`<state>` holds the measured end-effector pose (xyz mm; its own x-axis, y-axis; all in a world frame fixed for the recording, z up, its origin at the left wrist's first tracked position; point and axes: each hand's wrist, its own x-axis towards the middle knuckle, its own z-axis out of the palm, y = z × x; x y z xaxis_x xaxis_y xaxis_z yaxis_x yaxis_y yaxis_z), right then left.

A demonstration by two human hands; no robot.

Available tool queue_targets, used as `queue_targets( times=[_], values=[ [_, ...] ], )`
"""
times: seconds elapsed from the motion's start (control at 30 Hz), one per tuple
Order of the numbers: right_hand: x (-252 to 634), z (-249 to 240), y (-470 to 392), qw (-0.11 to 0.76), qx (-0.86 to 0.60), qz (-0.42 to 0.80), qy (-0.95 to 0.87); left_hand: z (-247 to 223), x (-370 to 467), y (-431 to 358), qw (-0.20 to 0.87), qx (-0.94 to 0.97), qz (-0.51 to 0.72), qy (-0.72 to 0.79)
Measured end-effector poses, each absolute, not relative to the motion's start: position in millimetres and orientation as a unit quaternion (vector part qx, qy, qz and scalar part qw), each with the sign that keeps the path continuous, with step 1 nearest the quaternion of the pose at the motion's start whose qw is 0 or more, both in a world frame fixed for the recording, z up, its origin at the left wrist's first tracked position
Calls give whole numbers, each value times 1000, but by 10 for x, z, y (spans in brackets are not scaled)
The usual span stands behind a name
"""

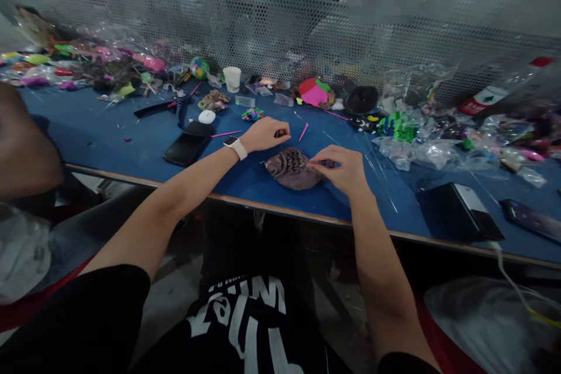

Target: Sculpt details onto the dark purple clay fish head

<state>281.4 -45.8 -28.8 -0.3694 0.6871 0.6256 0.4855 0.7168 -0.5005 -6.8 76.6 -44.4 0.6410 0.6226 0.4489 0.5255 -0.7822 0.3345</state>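
Observation:
A grey-brown clay piece (293, 169), shaped like a fish with raised, scale-like ridges, lies flat on the blue table before me. My right hand (344, 168) reaches over its right side, thumb and fingertips pinched together close to its surface. Whatever sits in that pinch is too small to name. Just above the piece's upper left edge, my left hand (265, 133) hovers with its fingers curled together; anything in them is hidden. A white watch (236, 147) is on my left wrist. Behind my hands lies a pink modelling tool (303, 131).
Left of me are a black phone (189, 143), a white lump (207, 117) and scissors (177, 106). A paper cup (232, 79) stands behind. Clear plastic bags (416, 152), a bottle (504, 90) and a dark stand (462, 210) are right. Another person's arm (26, 140) is at left.

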Motion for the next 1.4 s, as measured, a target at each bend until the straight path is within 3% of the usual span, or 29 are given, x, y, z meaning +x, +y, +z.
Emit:
queue_targets(
  times=[0.2, 0.47, 0.93, 1.4],
  values=[
    [2837, -279, -466, 377, -379, 134, -835, -425, -75, 751, 88, 902, 274, 322],
    [2827, -320, -444, 423, -347, 133, -827, -424, -71, 753, 91, 901, 270, 328],
    [2828, -306, -462, 384, -375, 117, -836, -418, -78, 746, 96, 903, 272, 318],
    [2833, -324, -464, 423, -393, 165, -800, -413, -69, 742, 90, 902, 273, 322]
  ],
)
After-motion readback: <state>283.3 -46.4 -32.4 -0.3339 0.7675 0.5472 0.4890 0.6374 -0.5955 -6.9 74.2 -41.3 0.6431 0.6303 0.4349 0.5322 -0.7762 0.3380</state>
